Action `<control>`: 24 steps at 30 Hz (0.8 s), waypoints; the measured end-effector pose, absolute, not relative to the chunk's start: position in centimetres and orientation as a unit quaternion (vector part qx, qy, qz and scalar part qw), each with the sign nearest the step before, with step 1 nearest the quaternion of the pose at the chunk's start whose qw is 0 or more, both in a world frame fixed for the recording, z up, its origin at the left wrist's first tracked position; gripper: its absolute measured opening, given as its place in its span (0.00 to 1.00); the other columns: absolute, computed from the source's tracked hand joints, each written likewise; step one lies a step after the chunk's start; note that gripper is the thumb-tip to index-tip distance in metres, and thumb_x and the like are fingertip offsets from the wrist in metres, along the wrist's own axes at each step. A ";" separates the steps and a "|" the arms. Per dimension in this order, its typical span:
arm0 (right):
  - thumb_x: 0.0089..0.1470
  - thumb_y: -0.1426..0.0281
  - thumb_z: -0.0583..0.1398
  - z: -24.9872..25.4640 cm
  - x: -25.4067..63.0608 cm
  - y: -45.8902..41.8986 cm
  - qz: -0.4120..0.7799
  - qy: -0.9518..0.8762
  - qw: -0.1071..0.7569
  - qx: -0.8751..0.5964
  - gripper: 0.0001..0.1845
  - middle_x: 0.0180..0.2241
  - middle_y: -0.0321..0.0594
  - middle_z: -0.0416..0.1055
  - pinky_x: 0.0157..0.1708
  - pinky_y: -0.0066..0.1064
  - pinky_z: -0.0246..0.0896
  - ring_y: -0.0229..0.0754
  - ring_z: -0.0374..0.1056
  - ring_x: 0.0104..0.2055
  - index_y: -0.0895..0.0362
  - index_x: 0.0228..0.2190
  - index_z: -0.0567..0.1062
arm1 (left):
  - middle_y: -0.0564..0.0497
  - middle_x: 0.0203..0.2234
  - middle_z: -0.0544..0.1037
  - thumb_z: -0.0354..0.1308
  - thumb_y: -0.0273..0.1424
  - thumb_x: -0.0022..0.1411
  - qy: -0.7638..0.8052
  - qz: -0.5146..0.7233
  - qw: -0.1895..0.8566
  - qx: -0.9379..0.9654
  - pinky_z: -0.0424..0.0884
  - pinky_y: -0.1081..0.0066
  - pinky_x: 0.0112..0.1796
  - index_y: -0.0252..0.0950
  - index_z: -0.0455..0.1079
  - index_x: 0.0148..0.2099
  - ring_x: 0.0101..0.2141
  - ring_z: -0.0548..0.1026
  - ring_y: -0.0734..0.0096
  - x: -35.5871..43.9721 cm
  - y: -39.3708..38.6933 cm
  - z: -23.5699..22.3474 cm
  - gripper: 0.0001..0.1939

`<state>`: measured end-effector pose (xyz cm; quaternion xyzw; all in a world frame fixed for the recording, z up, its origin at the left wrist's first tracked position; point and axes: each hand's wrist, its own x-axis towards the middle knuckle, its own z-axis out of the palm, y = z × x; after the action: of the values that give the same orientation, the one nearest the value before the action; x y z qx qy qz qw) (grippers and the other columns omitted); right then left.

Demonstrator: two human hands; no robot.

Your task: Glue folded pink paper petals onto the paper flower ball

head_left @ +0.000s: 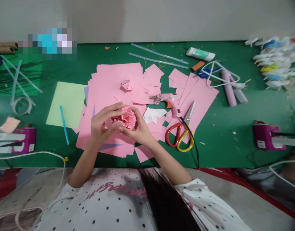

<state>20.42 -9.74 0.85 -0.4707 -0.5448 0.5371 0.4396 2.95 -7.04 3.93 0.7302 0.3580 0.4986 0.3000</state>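
Note:
Both my hands hold a folded pink paper flower [126, 118] over a spread of pink paper sheets [113, 83]. My left hand [103, 123] wraps its fingers over the flower's left and top side. My right hand [138, 128] cups it from the right and below, fingers pressed to the folds. A small folded pink paper cone [126, 85] lies on the sheets beyond my hands. A pink hot glue gun [168, 100] rests just right of the flower, and scissors with red and yellow handles [182, 131] lie near my right wrist.
The green table [222, 144] carries a pale green sheet [65, 102] with a blue stick [64, 124], clear glue sticks [159, 57], a white glue tube [200, 54], pink rolls [230, 89], and purple devices at the left [24, 141] and right [267, 137]. Paper pieces [277, 61] pile far right.

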 end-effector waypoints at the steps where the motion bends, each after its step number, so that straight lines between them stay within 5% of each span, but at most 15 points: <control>1: 0.52 0.48 0.70 0.9 20.5 -9.7 0.533 -0.547 0.440 -0.472 0.43 0.63 0.46 0.72 0.67 0.53 0.68 0.53 0.71 0.64 0.48 0.62 0.62 | 0.52 0.54 0.85 0.64 0.37 0.72 0.365 0.502 0.303 0.723 0.83 0.55 0.56 0.49 0.81 0.53 0.56 0.83 0.62 3.0 -7.1 3.9 0.10; 9: 0.54 0.49 0.70 1.1 21.6 -9.5 0.562 -0.567 0.448 -0.402 0.43 0.67 0.47 0.67 0.70 0.53 0.65 0.54 0.67 0.69 0.47 0.64 0.62 | 0.53 0.49 0.87 0.68 0.35 0.69 0.363 0.525 0.403 0.656 0.85 0.56 0.54 0.50 0.83 0.47 0.52 0.85 0.63 2.9 -7.0 4.1 0.06; 17: 0.51 0.42 0.70 1.2 22.6 -9.3 0.565 -0.591 0.423 -0.390 0.50 0.69 0.46 0.64 0.73 0.55 0.60 0.56 0.62 0.73 0.46 0.67 0.61 | 0.52 0.46 0.87 0.68 0.36 0.68 0.324 0.491 0.381 0.713 0.86 0.55 0.53 0.50 0.81 0.48 0.51 0.86 0.62 2.9 -6.9 4.7 0.07; 24: 0.51 0.45 0.71 2.1 22.8 -9.3 0.464 -0.630 0.455 -0.425 0.49 0.68 0.46 0.65 0.73 0.58 0.58 0.56 0.62 0.72 0.46 0.66 0.61 | 0.49 0.68 0.73 0.63 0.56 0.66 0.349 0.465 0.338 0.740 0.75 0.42 0.65 0.56 0.70 0.66 0.71 0.68 0.48 2.9 -7.3 5.5 0.30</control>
<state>22.83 -9.29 2.08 -0.4249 -0.6300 0.4641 0.4551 2.87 -7.28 5.53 0.7402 0.3487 0.4649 0.3383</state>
